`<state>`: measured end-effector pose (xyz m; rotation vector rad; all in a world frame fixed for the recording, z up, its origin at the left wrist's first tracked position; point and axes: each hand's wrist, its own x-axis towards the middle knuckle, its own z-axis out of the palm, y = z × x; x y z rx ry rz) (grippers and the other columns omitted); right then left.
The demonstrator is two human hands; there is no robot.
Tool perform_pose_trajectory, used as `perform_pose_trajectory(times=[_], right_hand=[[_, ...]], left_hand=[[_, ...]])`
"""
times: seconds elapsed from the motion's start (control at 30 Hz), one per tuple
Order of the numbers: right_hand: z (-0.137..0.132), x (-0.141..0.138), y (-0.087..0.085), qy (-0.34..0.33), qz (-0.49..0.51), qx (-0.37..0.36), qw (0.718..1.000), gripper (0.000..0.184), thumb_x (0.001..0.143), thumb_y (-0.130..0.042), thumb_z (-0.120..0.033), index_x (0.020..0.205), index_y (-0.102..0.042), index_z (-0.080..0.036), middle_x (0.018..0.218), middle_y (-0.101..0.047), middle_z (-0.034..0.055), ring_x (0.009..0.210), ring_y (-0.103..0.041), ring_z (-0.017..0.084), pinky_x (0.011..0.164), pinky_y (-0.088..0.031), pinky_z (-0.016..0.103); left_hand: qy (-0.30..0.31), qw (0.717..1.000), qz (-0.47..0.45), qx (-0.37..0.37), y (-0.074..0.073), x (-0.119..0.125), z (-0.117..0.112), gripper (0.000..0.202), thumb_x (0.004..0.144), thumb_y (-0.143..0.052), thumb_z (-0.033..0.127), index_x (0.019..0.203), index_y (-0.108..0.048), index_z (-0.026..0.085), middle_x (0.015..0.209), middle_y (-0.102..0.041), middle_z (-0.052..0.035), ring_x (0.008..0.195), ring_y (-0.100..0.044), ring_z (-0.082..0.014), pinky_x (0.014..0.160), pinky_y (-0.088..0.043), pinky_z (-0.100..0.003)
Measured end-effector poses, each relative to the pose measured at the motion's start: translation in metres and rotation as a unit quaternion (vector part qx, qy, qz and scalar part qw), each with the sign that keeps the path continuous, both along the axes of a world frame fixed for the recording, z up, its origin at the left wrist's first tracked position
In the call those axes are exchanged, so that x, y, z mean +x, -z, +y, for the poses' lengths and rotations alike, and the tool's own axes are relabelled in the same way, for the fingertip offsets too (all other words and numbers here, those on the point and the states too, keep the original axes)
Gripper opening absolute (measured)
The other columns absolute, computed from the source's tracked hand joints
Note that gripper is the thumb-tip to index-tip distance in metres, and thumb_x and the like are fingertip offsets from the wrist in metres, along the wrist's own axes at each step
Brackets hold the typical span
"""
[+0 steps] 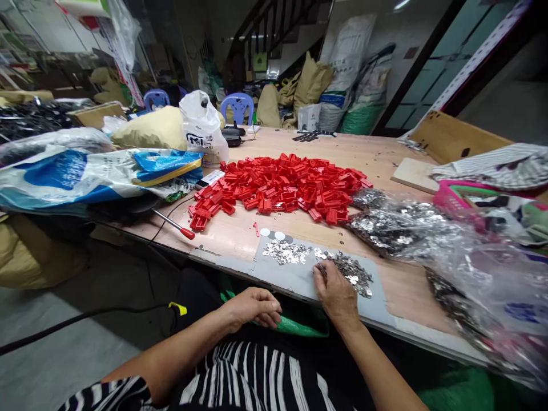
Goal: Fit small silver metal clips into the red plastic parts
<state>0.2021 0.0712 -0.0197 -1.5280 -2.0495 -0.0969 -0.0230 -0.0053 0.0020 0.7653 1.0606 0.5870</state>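
My right hand rests at the near edge of a grey mat, fingers pinched together beside a heap of small silvery metal pieces. Something thin and dark shows at its fingertips, too small to name. Left of it, a second patch of flat shiny metal pieces lies spread on the mat. My left hand hovers over my lap in front of the table edge, its fingers curled in; whatever they may hold is hidden. Beyond the mat lies a big pile of red plastic parts.
Clear bags of metal pieces crowd the table's right side. On the left lie a blue-and-white sack, a white carrier bag and a red-handled lever jutting past the edge. A single red piece lies near the mat.
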Motion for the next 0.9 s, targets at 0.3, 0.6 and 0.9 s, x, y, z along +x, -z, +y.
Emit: perform_pose_trajectory(times=[0.3, 0.6, 0.9], right_hand=[[0.003, 0.002, 0.003, -0.039, 0.039, 0.018, 0.998, 0.025, 0.095, -0.041, -0.037, 0.101, -0.059, -0.021, 0.095, -0.069, 0.0053, 0.081, -0.067, 0.019, 0.067, -0.047, 0.026], [0.005, 0.007, 0.004, -0.053, 0.096, -0.007, 0.994, 0.027, 0.093, -0.044, -0.042, 0.097, -0.062, -0.021, 0.093, -0.072, 0.0044, 0.078, -0.07, 0.019, 0.067, -0.05, 0.027], [0.005, 0.008, 0.006, -0.058, 0.122, -0.019, 0.991, 0.027, 0.092, -0.045, -0.042, 0.097, -0.063, -0.021, 0.094, -0.073, 0.0052, 0.08, -0.07, 0.02, 0.071, -0.052, 0.029]], left_hand=[[-0.282, 0.83, 0.374, 0.303, -0.036, -0.061, 0.107, 0.039, 0.082, -0.059, 0.031, 0.12, -0.055, 0.023, 0.106, -0.062, -0.0081, 0.085, -0.064, -0.0185, 0.081, -0.048, -0.034], [-0.286, 0.679, 0.619, 0.274, -0.011, -0.08, 0.168, 0.035, 0.078, -0.064, 0.032, 0.111, -0.062, 0.022, 0.115, -0.055, -0.0153, 0.111, -0.049, -0.0343, 0.09, -0.04, -0.045], [-0.326, 0.684, 0.56, 0.335, 0.0, -0.078, 0.139, 0.016, 0.08, -0.061, 0.016, 0.095, -0.059, 0.02, 0.097, -0.064, -0.0067, 0.101, -0.056, -0.0228, 0.092, -0.04, -0.037]])
